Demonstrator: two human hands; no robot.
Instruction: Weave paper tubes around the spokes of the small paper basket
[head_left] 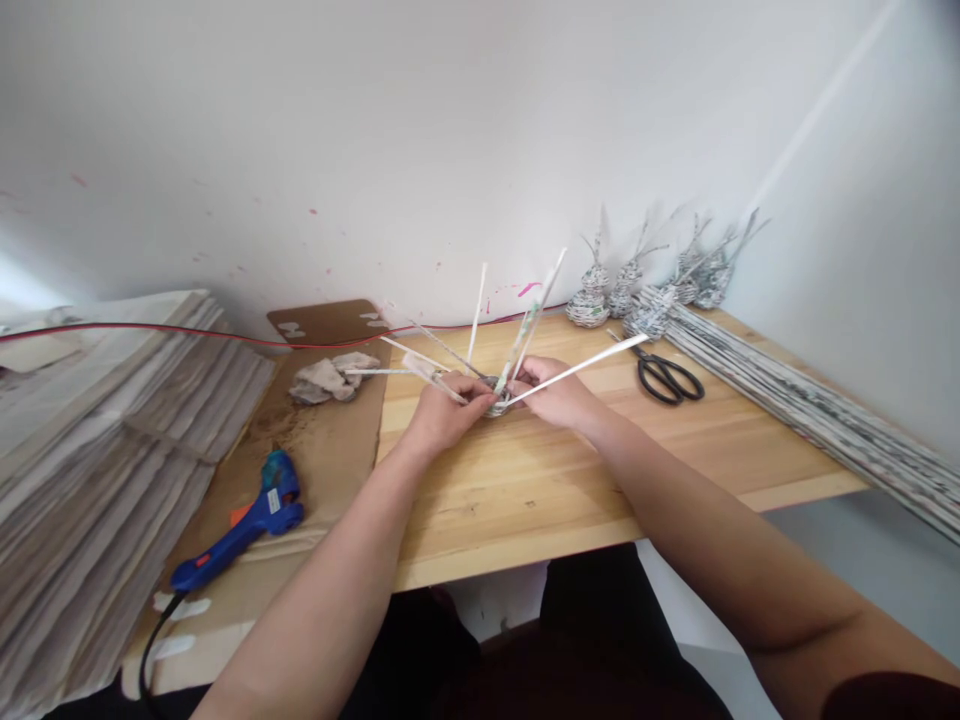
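A small round weave of rolled paper tubes (496, 408) sits low over the wooden table between my two hands. Several paper tubes (478, 305) stick up and outward from it like spokes. My left hand (450, 408) pinches its left side with thumb and fingers. On the opposite side my right hand (551, 392) is closed on the weave near the base of the upright tubes. Part of the woven base is hidden by my fingers.
Black scissors (667, 380) lie to the right, near a bundle of long paper tubes (795, 410). Several woven gourd-like pieces (590, 295) stand by the wall. Leftward are a crumpled cloth (330, 378), a blue glue gun (247, 525), cardboard (330, 455) and stacked newspapers (127, 450). A red cord (187, 334) crosses behind.
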